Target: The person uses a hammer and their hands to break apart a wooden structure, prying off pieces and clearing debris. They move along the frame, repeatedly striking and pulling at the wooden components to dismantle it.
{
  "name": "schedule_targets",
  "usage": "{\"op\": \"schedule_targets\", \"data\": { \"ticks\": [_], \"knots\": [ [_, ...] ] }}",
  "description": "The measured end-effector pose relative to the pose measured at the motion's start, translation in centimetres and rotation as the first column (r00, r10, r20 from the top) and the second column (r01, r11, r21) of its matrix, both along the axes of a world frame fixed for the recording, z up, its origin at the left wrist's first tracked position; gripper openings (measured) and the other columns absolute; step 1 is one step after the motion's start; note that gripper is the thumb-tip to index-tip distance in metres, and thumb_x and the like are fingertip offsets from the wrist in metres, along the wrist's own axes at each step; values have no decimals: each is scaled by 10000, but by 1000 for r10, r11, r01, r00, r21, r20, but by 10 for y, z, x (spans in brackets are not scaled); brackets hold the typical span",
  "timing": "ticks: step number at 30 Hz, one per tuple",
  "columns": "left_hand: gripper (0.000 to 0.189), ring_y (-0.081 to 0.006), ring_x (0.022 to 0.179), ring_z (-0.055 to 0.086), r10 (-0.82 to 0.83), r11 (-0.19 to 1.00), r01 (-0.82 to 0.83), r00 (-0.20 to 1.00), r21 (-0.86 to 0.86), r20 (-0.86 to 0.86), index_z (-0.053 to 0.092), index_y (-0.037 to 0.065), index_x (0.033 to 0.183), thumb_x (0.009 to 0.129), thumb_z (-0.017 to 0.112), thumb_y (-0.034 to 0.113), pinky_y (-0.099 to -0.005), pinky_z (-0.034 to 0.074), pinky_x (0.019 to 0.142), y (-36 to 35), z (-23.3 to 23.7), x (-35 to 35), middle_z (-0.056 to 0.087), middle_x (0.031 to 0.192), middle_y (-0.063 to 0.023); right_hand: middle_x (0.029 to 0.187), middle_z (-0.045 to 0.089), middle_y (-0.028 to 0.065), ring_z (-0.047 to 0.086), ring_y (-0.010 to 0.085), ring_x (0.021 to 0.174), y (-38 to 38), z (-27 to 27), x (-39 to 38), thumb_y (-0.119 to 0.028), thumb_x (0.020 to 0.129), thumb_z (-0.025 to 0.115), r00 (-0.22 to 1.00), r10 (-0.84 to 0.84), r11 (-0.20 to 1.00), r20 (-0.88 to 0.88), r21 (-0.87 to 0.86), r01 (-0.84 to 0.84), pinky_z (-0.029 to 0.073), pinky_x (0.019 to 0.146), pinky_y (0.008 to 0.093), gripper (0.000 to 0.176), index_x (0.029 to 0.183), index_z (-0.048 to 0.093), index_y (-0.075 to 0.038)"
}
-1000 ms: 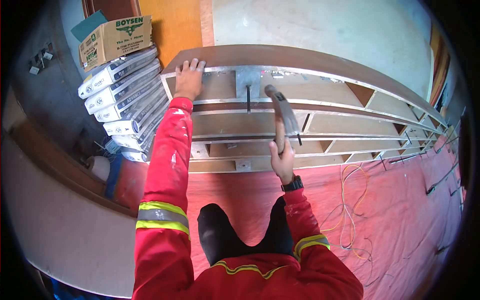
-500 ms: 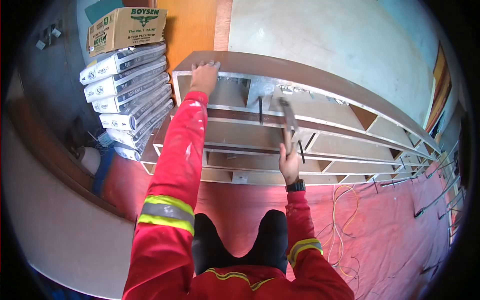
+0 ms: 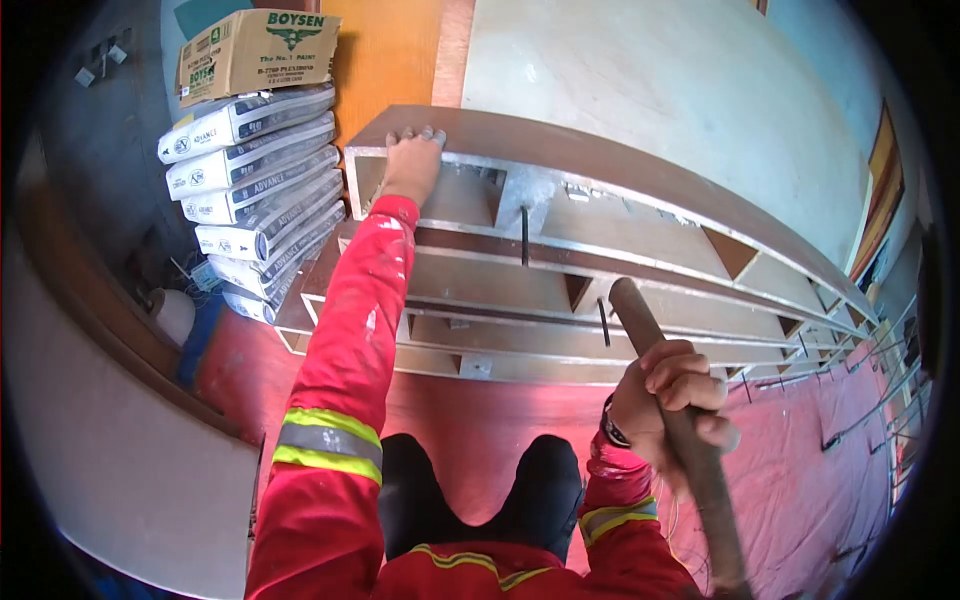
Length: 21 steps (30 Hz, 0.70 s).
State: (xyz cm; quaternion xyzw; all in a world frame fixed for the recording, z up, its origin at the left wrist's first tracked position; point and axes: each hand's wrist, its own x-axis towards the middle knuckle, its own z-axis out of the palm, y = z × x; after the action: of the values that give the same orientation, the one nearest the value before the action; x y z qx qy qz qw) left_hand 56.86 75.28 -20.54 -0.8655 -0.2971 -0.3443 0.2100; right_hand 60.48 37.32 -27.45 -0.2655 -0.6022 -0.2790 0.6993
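My left hand (image 3: 415, 165) is closed over the upper edge of a long wooden frame (image 3: 540, 135), fingers on its brown top face. In my right hand (image 3: 675, 405) is a hammer (image 3: 650, 330), gripped around its wooden handle. The handle's butt points toward the frame, and its other end runs down and back past my forearm, where the hammer's head cannot be made out. Below the frame's top rail, a dark rod (image 3: 525, 236) sticks out of a whitish block. Another dark rod (image 3: 604, 322) protrudes lower down, left of the handle.
More wooden frames (image 3: 480, 330) lie stacked beneath the top one, stretching to the right. At the left stands a pile of cement bags (image 3: 250, 185) with a cardboard box (image 3: 262, 55) on it. Red sheeting (image 3: 800, 440) covers the floor, with metal bars (image 3: 860, 405) at the right.
My right hand has swung the hammer up and back toward me, away from the frame. My left hand has stayed on the frame's edge.
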Motion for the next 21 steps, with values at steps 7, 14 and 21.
{"op": "schedule_targets", "data": {
  "ticks": [7, 14, 21],
  "knots": [
    [331, -264, 1138, 576, 37, 999, -37, 999, -18, 4, 609, 143, 1166, 859, 505, 77, -464, 433, 968, -2, 24, 4, 615, 1234, -55, 740, 587, 303, 584, 485, 704, 77, -138, 71, -343, 973, 498, 673, -738, 475, 52, -668, 573, 441, 558, 516, 422, 1135, 519, 45],
    [305, -257, 1156, 564, -26, 999, 22, 996, 43, 82, 609, 144, 1146, 859, 517, 101, -486, 398, 994, 2, -7, 7, 615, 1220, -49, 611, 543, 240, 570, 449, 573, 33, -143, 48, -279, 978, 493, 756, -645, 462, -114, -846, 266, 410, 485, 470, 321, 958, 524, 40],
    [354, -247, 1185, 544, -31, 1000, 31, 997, 1, 74, 596, 153, 1183, 842, 534, 76, -489, 365, 1027, 4, -6, 4, 595, 1258, -44, 708, 588, 221, 598, 415, 627, -12, -132, 26, -237, 932, 529, 823, -566, 547, -47, -769, 333, 464, 566, 459, 288, 1028, 530, 35]
  ]
}}
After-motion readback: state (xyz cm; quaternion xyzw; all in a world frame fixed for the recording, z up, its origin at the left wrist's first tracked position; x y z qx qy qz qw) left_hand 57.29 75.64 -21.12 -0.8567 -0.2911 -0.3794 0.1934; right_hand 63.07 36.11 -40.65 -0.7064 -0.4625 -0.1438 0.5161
